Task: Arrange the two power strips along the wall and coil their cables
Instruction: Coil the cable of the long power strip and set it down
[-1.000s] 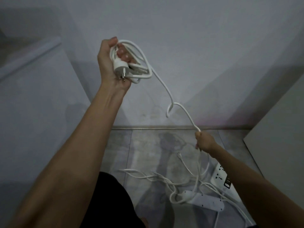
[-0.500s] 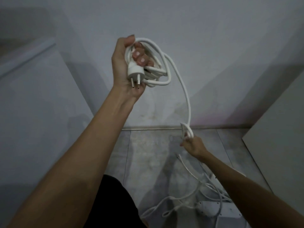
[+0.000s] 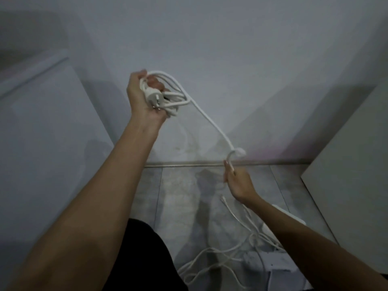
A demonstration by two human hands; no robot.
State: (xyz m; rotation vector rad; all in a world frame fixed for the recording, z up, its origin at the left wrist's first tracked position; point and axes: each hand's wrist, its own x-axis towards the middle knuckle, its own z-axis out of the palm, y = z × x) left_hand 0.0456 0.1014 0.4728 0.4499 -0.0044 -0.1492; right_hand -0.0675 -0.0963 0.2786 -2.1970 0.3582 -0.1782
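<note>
**Cable being coiled above a tangle on the floor**

The left hand is gripping a bundle of white cable loops with the plug poking out below the curled fingers, raised in front of the wall. From the bundle a single run of cable is slanting down to the right hand, which is pinching it just below a small kink. Under the right forearm, loose cables are sprawling over the tiled floor, tangled around one power strip; a second strip is lying partly hidden behind the arm. A pale panel is closing off the right side and a white slab the left, leaving an open strip of floor along the skirting between them.
</note>
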